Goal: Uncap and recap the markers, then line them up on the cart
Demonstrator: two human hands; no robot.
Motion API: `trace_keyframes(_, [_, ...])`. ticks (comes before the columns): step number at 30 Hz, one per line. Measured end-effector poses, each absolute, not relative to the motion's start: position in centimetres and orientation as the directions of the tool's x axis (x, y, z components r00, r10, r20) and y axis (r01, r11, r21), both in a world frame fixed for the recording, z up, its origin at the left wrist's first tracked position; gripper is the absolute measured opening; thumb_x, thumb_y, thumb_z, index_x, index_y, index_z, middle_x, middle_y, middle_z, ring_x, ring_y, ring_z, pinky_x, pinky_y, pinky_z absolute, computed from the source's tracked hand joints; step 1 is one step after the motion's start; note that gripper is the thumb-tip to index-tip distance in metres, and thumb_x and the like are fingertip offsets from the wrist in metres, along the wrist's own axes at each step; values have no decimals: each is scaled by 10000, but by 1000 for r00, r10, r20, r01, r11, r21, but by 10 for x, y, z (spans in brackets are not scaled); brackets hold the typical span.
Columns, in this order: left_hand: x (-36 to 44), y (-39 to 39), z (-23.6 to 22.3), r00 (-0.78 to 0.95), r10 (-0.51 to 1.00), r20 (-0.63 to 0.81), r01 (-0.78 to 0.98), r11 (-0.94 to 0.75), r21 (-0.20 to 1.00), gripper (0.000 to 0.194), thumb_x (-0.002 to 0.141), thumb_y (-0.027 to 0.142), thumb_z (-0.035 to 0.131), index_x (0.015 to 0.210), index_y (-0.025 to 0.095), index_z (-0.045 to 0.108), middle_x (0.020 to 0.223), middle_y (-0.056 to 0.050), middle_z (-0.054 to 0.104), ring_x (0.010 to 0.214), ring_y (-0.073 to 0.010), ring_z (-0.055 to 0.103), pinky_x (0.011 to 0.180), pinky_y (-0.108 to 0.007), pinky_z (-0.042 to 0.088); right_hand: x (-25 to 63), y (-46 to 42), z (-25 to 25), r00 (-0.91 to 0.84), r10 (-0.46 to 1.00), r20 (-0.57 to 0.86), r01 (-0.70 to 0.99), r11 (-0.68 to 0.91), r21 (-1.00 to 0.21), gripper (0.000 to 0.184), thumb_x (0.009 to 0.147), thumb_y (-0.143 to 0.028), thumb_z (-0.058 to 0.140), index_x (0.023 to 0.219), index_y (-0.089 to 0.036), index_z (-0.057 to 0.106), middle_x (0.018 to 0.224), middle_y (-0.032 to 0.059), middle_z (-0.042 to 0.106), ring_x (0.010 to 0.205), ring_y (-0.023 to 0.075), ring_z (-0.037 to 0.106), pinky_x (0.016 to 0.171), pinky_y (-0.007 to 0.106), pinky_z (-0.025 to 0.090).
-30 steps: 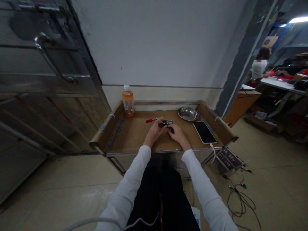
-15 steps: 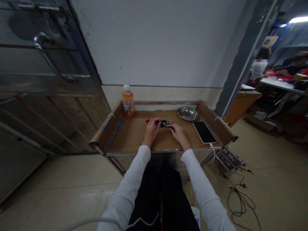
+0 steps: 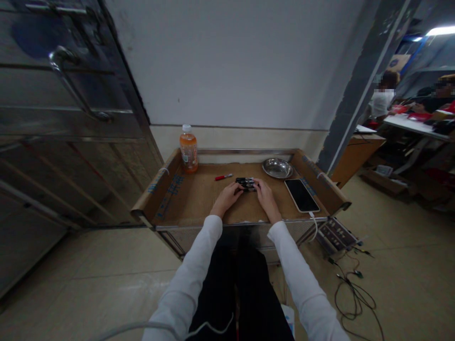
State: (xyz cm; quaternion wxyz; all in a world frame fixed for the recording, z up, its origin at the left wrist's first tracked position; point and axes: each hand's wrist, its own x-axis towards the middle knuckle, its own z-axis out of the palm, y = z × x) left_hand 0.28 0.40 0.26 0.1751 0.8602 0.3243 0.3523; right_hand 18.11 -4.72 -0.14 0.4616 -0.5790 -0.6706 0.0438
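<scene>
Several black markers [image 3: 245, 180] lie side by side in a small bundle on the cardboard-lined cart top [image 3: 192, 199]. At their left ends is my left hand [image 3: 226, 198], its fingers closed on the nearest black marker. My right hand [image 3: 266, 196] holds the right ends, thumb and fingers bent around them. The fingers partly hide the nearest marker, so how many there are is hard to make out. A red marker [image 3: 222, 177] with a pale end lies apart, just beyond my left hand, touched by neither hand.
An orange drink bottle [image 3: 188, 150] stands at the back left corner. A round metal dish [image 3: 277, 168] sits at the back right, with a phone [image 3: 302, 195] on a white cable in front. Raised cardboard sides [image 3: 322, 182] edge the top. Cables [image 3: 355, 298] lie on the floor.
My left hand has drawn back toward me, uncovering the red marker. The black marker that was slanted between my hands now lies level along the others.
</scene>
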Motion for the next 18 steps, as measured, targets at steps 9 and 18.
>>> trace_keyframes(9, [6, 14, -9, 464, 726, 507, 473, -687, 551, 145, 799, 126, 615, 927, 178, 570, 922, -32, 594, 843, -161, 616, 787, -302, 517, 176, -46, -4, -18, 871, 491, 786, 316, -531, 261, 950, -220, 394, 1144, -209, 567, 1114, 93, 638, 1052, 199, 592, 940, 350, 454])
trace_keyframes(18, [4, 3, 4, 388, 652, 652, 419, -754, 505, 165, 869, 223, 582, 1025, 181, 548, 976, -51, 617, 887, -148, 622, 822, -291, 519, 178, -48, -3, 63, 841, 538, 850, 238, -470, 302, 970, -216, 308, 1120, -176, 567, 1100, 121, 639, 1041, 212, 585, 917, 346, 451])
